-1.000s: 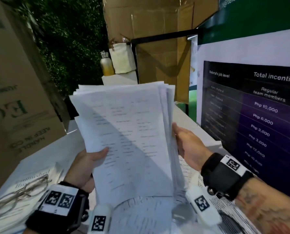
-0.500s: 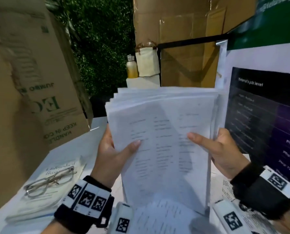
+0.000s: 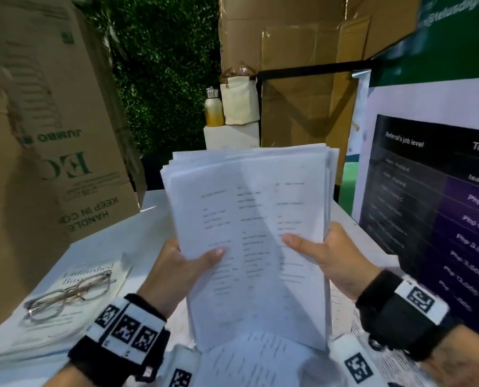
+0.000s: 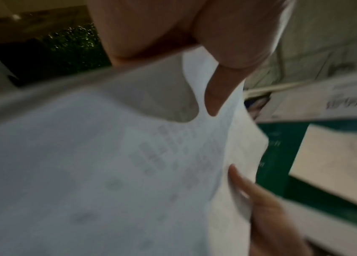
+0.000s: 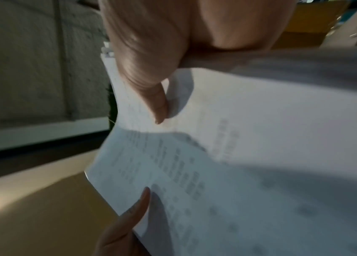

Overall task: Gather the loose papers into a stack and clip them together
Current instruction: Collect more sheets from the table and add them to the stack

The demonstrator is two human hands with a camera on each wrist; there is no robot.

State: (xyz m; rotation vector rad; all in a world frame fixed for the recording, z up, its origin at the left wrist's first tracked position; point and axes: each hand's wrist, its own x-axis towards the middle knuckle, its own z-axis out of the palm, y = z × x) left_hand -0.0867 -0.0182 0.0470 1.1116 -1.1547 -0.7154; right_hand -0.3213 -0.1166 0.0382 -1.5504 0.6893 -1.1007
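Papers [image 3: 249, 233] upright, uneven top edges, left hand [image 3: 177, 272], right hand [image 3: 336, 261] pinching sides

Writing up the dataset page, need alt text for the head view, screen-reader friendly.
Two hands hold a thick stack of white printed papers upright over a white table: left hand and right hand grip its side edges, thumbs on the front sheet. Clear-framed eyeglasses rest on a white book at left, with brown cardboard boxes behind.
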